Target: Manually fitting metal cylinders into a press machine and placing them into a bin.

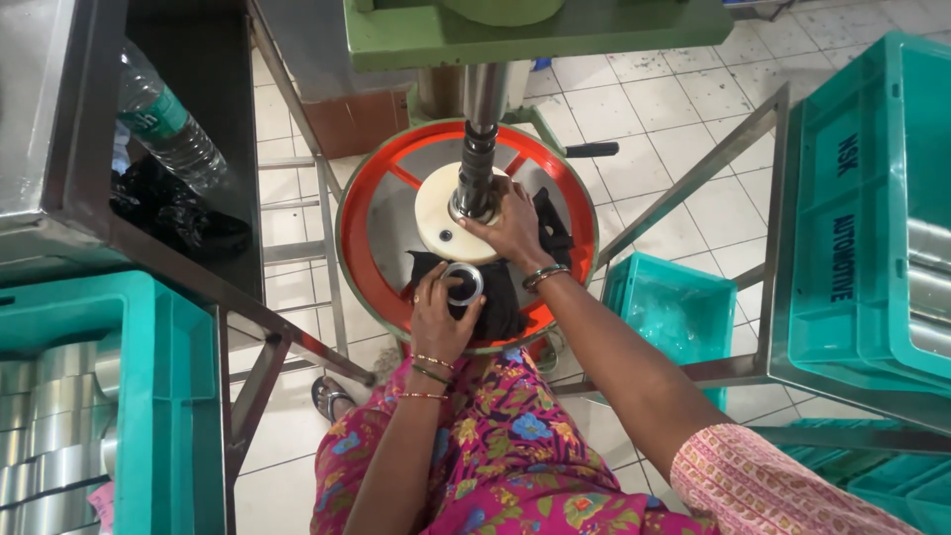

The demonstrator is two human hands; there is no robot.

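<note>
My left hand (436, 315) holds a shiny metal ring (462, 282) over a black cloth (498, 297) at the near edge of a red-rimmed round press table (369, 203). My right hand (512, 226) rests its fingers on the cream round disc (436, 213) at the base of the steel spindle (477, 168), which hangs from the green machine head (535, 30). It is hidden whether a ring sits under the spindle tip.
A teal crate (139, 396) at the left holds several shiny metal rings. More teal crates stand at the right (862, 218) and below the table (674, 307). A plastic water bottle (168, 124) and black bag lie on a steel shelf at upper left.
</note>
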